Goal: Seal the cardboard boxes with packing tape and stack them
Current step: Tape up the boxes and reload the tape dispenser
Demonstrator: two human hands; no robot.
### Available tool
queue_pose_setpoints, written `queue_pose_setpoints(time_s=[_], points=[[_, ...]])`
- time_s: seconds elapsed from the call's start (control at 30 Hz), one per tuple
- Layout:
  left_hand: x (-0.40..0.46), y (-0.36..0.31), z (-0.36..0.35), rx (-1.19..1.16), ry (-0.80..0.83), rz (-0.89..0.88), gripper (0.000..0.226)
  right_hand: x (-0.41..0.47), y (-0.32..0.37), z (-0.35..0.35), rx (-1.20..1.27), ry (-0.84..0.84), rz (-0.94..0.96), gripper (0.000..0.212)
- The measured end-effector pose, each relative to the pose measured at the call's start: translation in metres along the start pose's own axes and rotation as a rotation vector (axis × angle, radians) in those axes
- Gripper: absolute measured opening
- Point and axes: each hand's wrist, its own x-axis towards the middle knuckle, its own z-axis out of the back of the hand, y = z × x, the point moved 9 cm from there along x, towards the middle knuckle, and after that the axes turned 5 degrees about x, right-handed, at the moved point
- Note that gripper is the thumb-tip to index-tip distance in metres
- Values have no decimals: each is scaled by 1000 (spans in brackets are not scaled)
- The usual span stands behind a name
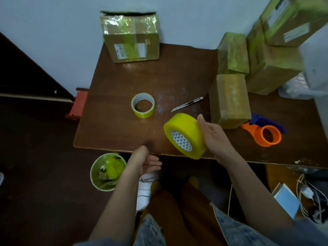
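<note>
Right hand [215, 137] grips a full yellow tape roll [185, 135] above the table [113, 126] edge; left hand [148, 161] hangs loose, holding nothing, just below that edge.

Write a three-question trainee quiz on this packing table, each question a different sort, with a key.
1. True or false: the right hand holds the full yellow tape roll.
2. What lies between the thin tape roll and the small taped box? A) scissors B) utility knife C) marker
3. Fill in: the orange tape dispenser holds ___ roll.

Key: 1 true. 2 B, the utility knife. 3 no; its ring is empty. The left hand holds nothing.
</note>
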Motion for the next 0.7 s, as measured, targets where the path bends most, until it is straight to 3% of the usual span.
queue_pose_setpoints(time_s=[0.13,0.23,0.3,0.37,0.47,0.57,0.7], points=[[-39,-59,-37,42,144,-274,43,-6,19,7,16,37,91,56],[-65,-90,-75,-164,317,-360,65,-11,29,11,59,83,123,34],[-81,-103,-94,-246,393,-391,57,-13,32,16,92,114,110,24],[-96,-113,-109,-324,445,-410,39,-16,37,26,85,155,139,37],[-110,-129,-122,-391,458,-423,32,-25,48,39,-52,218,197,61],[-125,-141,-139,-406,491,-421,36,-30,61,59,-89,172,233,60],[-149,-150,-163,-431,552,-421,40,-29,74,90,37,26,252,45]])
